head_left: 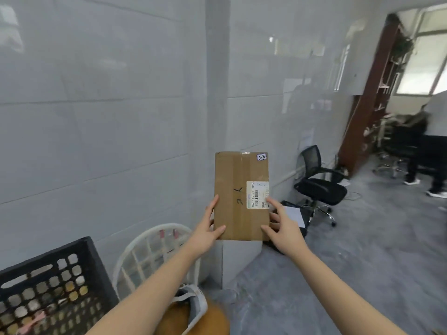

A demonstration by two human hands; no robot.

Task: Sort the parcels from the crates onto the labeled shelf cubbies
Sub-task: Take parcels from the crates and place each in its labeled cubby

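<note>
Brown cardboard parcel, flat and taped, is held upright in mid-air before a white tiled wall. The person's left hand grips its lower left edge, thumb across the front. The right hand pinches the lower right edge, one finger on the white barcode label. A small pen-marked sticker sits at its top right corner. A black perforated plastic crate stands low at left, and a black mesh office chair is beyond at right.
</note>
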